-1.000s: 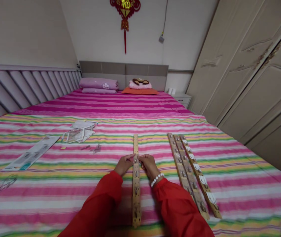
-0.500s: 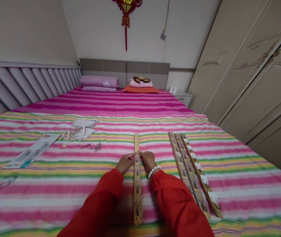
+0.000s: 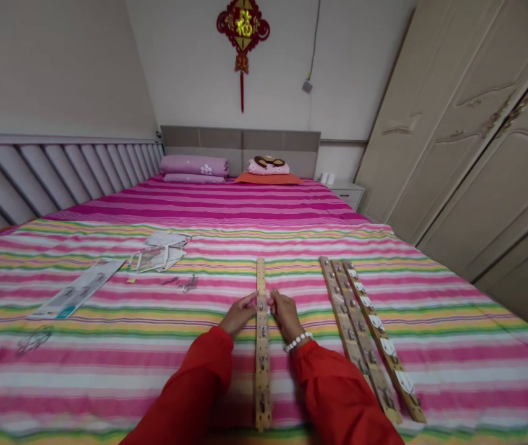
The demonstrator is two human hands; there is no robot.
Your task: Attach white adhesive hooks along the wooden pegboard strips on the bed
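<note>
A narrow wooden strip [image 3: 261, 368] with small holes lies lengthwise in front of me on the striped sheet. Several metal hooks sit along it, the farthest hook [image 3: 261, 305] between my hands. My left hand [image 3: 240, 314] is closed, thumb and forefinger pinching the strip's left edge beside that hook. On the other side, my right hand [image 3: 285, 314], with a white bead bracelet [image 3: 298, 341] at the wrist, has its fingertips pinched together just off the right edge. Whatever it holds is too small to make out.
To the right lie three more strips, one nearest strip [image 3: 345, 327] with hooks and an outer strip [image 3: 387, 346] with white-backed pieces. At left are a long clear package [image 3: 78, 289], torn packets [image 3: 159, 254], loose hooks [image 3: 190, 283] and a wire tangle [image 3: 35, 339].
The whole view has tilted up slightly. My right hand has drawn a little away from the strip's right edge, while my left hand stays at the hook.
</note>
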